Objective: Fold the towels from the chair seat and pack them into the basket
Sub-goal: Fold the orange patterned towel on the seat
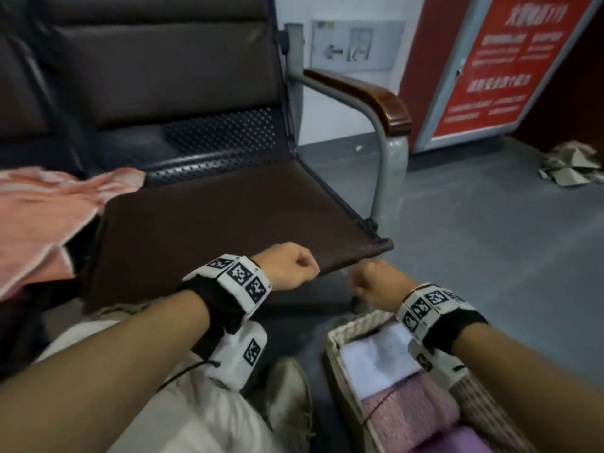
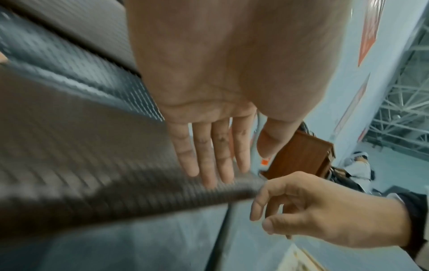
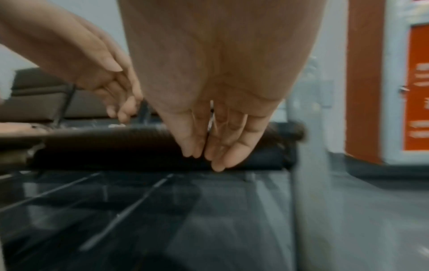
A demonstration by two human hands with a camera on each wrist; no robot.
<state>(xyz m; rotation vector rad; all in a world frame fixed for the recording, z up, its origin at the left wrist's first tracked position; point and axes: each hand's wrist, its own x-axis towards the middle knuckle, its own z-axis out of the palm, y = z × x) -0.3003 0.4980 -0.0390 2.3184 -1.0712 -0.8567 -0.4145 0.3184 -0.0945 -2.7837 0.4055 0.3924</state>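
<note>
under and ahead of both hands, a dark brown towel lies spread flat over the seat of the chair, its near edge hanging at the seat front. the left hand is open, fingers straight with their tips at that near edge; just to its right, the right hand meets the towel's near right corner with loosely bent fingers touching the cloth, and no closed grip shows. the step in hand looks like starting the first fold of this towel. to do it well, each hand should probably pinch a near corner, lift the edge evenly and carry it away from the body to the far edge, keeping the corners matched and smoothing before the next fold, since limp ribbed cloth will likely sag and skew if pulled from one side. well to the left of the left hand, a peach towel lies rumpled on the neighbouring seat, not yet folded. directly below the right wrist a woven basket stands on the floor, holding folded towels side by side: a pink towel in the middle, a white towel nearest the hand, a purple towel farthest from it, partly cut off.
</note>
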